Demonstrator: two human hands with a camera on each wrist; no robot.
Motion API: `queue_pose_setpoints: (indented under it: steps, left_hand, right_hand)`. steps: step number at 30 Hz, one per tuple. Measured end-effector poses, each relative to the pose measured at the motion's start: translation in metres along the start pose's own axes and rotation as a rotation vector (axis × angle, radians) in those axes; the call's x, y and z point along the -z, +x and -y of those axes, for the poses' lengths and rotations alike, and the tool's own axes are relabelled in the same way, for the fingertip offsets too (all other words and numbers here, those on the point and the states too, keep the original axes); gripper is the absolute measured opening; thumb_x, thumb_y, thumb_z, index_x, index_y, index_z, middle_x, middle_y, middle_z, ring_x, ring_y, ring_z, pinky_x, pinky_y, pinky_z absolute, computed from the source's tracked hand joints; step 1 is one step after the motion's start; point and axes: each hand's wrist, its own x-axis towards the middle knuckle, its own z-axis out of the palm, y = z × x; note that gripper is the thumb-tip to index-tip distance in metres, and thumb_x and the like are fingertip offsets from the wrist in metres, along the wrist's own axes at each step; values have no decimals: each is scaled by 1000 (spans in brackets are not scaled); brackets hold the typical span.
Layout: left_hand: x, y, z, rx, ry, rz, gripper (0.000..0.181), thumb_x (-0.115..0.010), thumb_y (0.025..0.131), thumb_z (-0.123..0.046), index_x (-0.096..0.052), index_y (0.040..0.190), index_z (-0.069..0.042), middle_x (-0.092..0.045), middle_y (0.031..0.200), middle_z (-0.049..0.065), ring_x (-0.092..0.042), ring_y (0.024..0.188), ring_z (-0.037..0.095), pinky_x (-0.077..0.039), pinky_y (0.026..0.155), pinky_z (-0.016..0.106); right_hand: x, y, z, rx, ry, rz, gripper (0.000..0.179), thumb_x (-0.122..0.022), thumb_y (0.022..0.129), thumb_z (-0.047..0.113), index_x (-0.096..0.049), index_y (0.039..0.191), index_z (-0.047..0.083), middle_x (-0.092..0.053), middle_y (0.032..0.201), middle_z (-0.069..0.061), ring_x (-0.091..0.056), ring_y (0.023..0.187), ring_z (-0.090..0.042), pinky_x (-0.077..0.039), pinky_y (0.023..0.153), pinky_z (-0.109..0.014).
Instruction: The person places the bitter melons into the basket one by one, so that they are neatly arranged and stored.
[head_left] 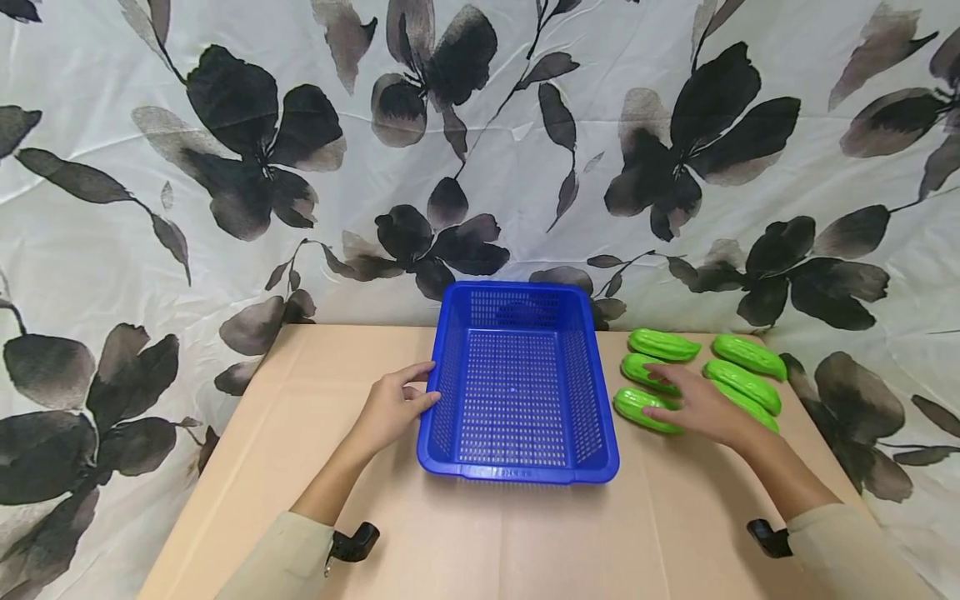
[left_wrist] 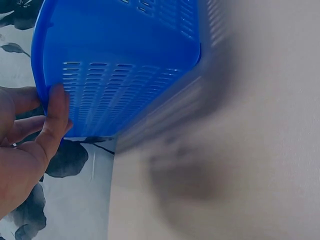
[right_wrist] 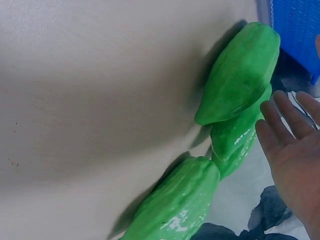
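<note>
A blue plastic basket [head_left: 517, 475] with slotted walls stands in the middle of the table. My left hand [head_left: 390, 408] pinches its left rim; in the left wrist view the thumb [left_wrist: 57, 107] lies against the outer wall of the basket [left_wrist: 115, 40]. To the right of the basket are several shiny green ridged fruits, shaped like papayas, in two columns. Above the left column hovers my right hand [head_left: 701, 404], fingers spread, near the front fruit [head_left: 637, 408]. In the right wrist view the hand [right_wrist: 297, 160] is beside the fruits [right_wrist: 240, 75], its palm showing and holding nothing.
The light-brown table [head_left: 337, 358] ends at a cloth [head_left: 525, 167] printed with dark flowers, hanging behind it. The right column of fruits [head_left: 742, 383] lies partly under my right hand and forearm. Each wrist wears a black camera [head_left: 356, 542].
</note>
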Motion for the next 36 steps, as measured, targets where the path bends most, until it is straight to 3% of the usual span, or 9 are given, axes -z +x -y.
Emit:
queue_pose_setpoints:
  steps: [8,20,28,36]
  left_hand:
    - [0,1,3,10,-19,-11,56,-74,94,-3,-54,146,1,-67,130,22,-75,78,18,-67,71,44]
    - [1,2,1,-2,-30,6,56,-73,94,-3,-54,146,3,-66,129,23,-74,76,17,-67,67,38]
    - [4,1,-1,-10,-85,32,55,-72,94,0,-53,146,5,-65,129,26,-76,78,21,-66,63,30]
    - [5,0,-1,-6,-79,38,56,-72,95,-1,-52,147,5,-65,129,26,-76,78,21,-66,63,28]
  right_hand:
    - [-9,6,-11,8,-12,33,80,-81,88,42,-52,144,-6,-59,141,-27,-57,130,-47,-49,107,-65]
    - [-22,6,-22,51,-13,37,73,-85,86,33,-56,142,-5,-62,138,-26,-56,129,-50,-49,106,-67]
    - [-29,4,-29,37,-17,38,72,-86,86,27,-55,143,-4,-59,141,-28,-52,131,-53,-47,106,-70]
    - [-35,0,-30,30,21,37,65,-82,89,20,-55,143,-4,-58,141,-30,-52,131,-53,-46,107,-69]
